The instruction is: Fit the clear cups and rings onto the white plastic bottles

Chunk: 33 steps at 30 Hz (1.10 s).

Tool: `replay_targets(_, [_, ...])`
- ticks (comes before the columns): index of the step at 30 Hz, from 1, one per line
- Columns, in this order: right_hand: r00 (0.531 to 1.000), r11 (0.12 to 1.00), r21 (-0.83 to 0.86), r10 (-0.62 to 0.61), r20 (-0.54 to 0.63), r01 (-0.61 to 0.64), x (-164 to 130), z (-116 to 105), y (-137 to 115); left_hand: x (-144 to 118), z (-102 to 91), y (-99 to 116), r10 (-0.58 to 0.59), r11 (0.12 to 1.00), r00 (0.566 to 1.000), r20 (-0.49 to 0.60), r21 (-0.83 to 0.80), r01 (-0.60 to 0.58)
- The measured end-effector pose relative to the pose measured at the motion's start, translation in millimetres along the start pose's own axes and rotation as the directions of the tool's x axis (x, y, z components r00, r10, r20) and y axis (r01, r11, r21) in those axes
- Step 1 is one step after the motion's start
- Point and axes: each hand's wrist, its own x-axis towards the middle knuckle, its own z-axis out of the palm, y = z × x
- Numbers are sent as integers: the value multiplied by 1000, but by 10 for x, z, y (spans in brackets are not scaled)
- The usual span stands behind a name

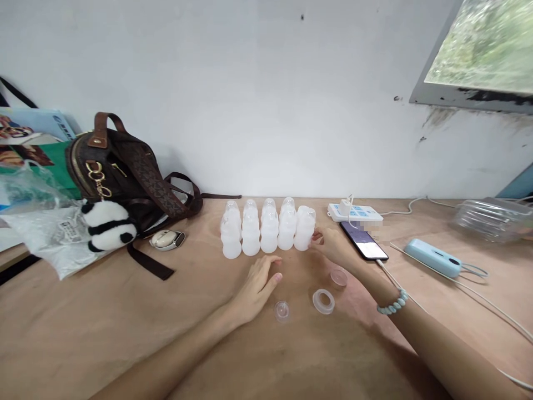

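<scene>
Several frosted white baby bottles (268,236) stand upright in short rows near the wall, many under clear domed caps. My right hand (327,243) is at the right end of the group, its bent fingers against the lower side of the end bottle (305,230). My left hand (259,286) is open just in front of the bottles, thumb and fingers apart and holding nothing. Nearer me lie a clear round piece with a raised centre (282,311), a translucent ring (316,305) and a thin clear disc (338,276).
Right of the bottles are a power strip (372,216), a phone (363,241) on a cable and a light blue power bank (433,257). Clear plastic trays (485,219) lie far right. At left are a brown backpack (133,172), a panda plush (110,226) and a smartwatch (166,240).
</scene>
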Motion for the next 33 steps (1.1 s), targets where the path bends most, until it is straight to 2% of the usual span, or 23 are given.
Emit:
replay_targets(3, [1000, 997, -66, -25, 17, 26, -181, -158, -95, 37, -78, 5, 26, 1000, 992, 123, -2, -26])
replay_targets(5, [987, 988, -96, -112, 118, 124, -352, -253, -204, 65, -142, 8, 81, 997, 962, 259, -19, -79])
replay_targets(7, [914, 932, -185, -240, 328, 311, -531, -294, -317, 87, -195, 23, 145, 989, 916, 373, -32, -143])
replay_targets(9, [858, 867, -308, -222, 464, 391, -678, -267, -402, 97, -219, 47, 172, 984, 889, 423, -23, -179])
replay_targets(11, [842, 828, -387, -174, 510, 406, -765, -198, -445, 101, -203, 64, 155, 985, 894, 421, -1, -170])
replay_targets(14, [860, 834, -389, -179, 478, 391, -786, -125, -453, 111, -119, 54, 107, 990, 935, 338, 52, -132])
replay_targets(17, [914, 890, -268, -297, 276, 370, -755, -132, -467, 129, -34, 16, 75, 988, 962, 261, 111, -107])
replay_targets(18, [914, 901, -190, -353, 199, 390, -747, -132, -481, 134, -16, 4, 72, 988, 966, 247, 117, -104])
replay_targets(20, [877, 882, -24, -466, 119, 471, -739, -93, -511, 141, -2, -13, 76, 989, 969, 236, 104, -103])
replay_targets(22, [828, 840, 59, -541, 144, 539, -735, 11, -528, 141, -6, -20, 83, 991, 970, 229, 80, -104])
replay_targets(25, [798, 830, -5, -535, 277, 558, -716, 195, -511, 135, -22, -24, 78, 994, 971, 227, 61, -95])
replay_targets(28, [812, 855, -18, -486, 323, 519, -697, 226, -497, 129, -26, -31, 57, 995, 972, 226, 61, -73])
replay_targets(31, [849, 881, 9, -458, 262, 472, -700, 135, -527, 130, -22, -34, 49, 996, 972, 229, 67, -66])
replay_targets(33, [858, 882, -13, -454, 241, 471, -707, 118, -544, 133, -20, -26, 59, 994, 971, 231, 72, -78])
